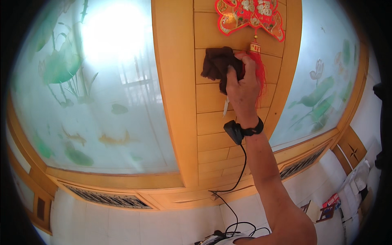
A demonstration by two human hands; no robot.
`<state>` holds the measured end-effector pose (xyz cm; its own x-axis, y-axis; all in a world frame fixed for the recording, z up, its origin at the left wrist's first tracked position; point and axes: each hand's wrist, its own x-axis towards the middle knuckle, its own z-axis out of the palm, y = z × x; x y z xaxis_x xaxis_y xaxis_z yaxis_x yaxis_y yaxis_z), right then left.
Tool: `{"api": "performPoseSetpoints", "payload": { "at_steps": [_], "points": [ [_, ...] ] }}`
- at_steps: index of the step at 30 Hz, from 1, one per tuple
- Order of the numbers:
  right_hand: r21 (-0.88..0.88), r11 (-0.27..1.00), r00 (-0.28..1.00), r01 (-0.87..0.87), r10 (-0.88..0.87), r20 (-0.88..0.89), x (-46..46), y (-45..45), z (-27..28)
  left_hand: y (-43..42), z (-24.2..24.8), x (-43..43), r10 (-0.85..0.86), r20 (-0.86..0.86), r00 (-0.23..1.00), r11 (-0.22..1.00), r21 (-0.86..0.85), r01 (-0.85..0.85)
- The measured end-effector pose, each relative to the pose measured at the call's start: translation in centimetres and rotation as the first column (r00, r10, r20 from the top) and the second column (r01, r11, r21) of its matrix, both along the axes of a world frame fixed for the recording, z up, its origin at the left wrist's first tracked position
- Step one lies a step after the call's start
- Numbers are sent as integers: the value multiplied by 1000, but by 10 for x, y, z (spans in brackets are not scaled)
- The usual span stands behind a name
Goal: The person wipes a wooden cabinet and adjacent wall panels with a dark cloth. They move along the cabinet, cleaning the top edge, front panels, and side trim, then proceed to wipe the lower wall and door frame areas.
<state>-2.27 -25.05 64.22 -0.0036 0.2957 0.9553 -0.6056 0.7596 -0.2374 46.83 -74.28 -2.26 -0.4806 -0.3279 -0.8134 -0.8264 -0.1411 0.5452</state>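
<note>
My right hand (pixel 245 88) is raised to the wood-plank panel (pixel 211 122) and grips a bunched dark brown cloth (pixel 218 62). The cloth lies against the planks, with the thumb and fingers pinching its right side. Beside and partly behind my fingers hangs the red tassel (pixel 261 82) of a red and gold hanging ornament (pixel 249 15). A small white strip (pixel 226 106) shows below the cloth; whether it belongs to the cloth, I cannot tell. My left hand is out of view.
Frosted glass panels with painted lotus plants stand at left (pixel 122 107) and right (pixel 321 76) in wooden frames. A black strap device (pixel 235 131) on my wrist trails a cable (pixel 242 174). Below lies a pale tiled floor (pixel 122 226), with a small stool (pixel 317 211) at lower right.
</note>
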Motion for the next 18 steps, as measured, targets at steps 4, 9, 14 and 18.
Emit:
{"api": "performPoseSetpoints", "payload": {
  "at_steps": [4,9,14,18],
  "points": [
    [138,980,976,147,-166,142,-3,-20,8,-17,-7,-54,-67,-49,997,998,-7,67],
    [295,952,996,80,-68,-49,-8,-22,36,-32,-6,-108,-139,-96,986,990,-14,138],
    [169,984,982,-59,26,190,-3,-29,36,-37,-5,-142,-201,-110,973,979,-12,201],
    [343,889,953,303,-283,-107,-9,-47,22,-36,-6,-158,-225,-113,968,974,-8,226]
  ]
}}
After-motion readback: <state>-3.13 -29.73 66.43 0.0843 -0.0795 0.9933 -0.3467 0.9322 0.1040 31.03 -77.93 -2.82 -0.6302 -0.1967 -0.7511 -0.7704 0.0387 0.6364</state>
